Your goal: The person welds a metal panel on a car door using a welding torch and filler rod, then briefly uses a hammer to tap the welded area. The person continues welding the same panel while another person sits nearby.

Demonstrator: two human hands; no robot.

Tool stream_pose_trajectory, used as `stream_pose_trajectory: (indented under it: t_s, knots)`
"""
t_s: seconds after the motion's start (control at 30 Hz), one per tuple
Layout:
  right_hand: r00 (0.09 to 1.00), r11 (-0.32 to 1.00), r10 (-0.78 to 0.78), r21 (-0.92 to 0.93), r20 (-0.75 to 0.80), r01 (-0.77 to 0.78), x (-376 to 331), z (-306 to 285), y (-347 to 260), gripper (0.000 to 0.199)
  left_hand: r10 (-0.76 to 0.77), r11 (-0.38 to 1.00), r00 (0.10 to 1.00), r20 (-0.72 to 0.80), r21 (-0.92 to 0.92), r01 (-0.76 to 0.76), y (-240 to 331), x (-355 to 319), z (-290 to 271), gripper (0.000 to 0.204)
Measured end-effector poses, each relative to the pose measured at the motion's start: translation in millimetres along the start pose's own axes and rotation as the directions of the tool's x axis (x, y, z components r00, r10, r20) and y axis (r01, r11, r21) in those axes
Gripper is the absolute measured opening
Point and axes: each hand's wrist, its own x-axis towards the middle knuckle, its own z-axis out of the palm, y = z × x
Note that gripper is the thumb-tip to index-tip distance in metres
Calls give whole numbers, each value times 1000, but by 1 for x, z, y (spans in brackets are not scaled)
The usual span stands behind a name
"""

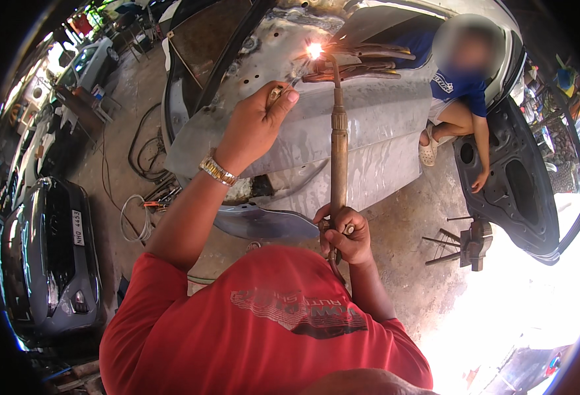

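My right hand [349, 236] is closed around the lower end of a brass-coloured gas torch [339, 151], by its valve knobs. The torch stands nearly upright in the picture, its thin neck bending left at the top. A bright flame [314, 50] burns at the tip against a bare metal car body panel [283, 39]. My left hand [267, 112] is closed, with a thin rod [294, 83] running from its fingers toward the flame. A gold-coloured piece shows at those fingers; what it is I cannot tell. Glare hides the rod's far end.
A person [464, 85] in a blue shirt crouches at the right, one hand by a loose car door [507, 178]. Beside it stands a metal vise [475, 245]. Cables [146, 148] lie on the floor at left, near a parked dark car [50, 257].
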Motion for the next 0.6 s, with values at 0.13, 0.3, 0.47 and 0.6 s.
stream_pose_trajectory:
  t_s: [0.13,0.3,0.47,0.6]
  knots:
    - [1000,1000,-13,-10,6,13,1,-1,1,19,-6,1000,1000,2,-3,6,2,0,0,45]
    - [1000,1000,-27,-11,4,27,1,-1,2,19,-1,1000,1000,3,10,0,1,0,-1,45]
    - [1000,1000,-3,-18,-2,3,1,1,-1,19,-28,999,1000,4,28,28,4,1,0,46]
    - [1000,1000,0,9,-17,0,0,2,0,19,-3,1000,1000,-2,18,3,2,2,1,47]
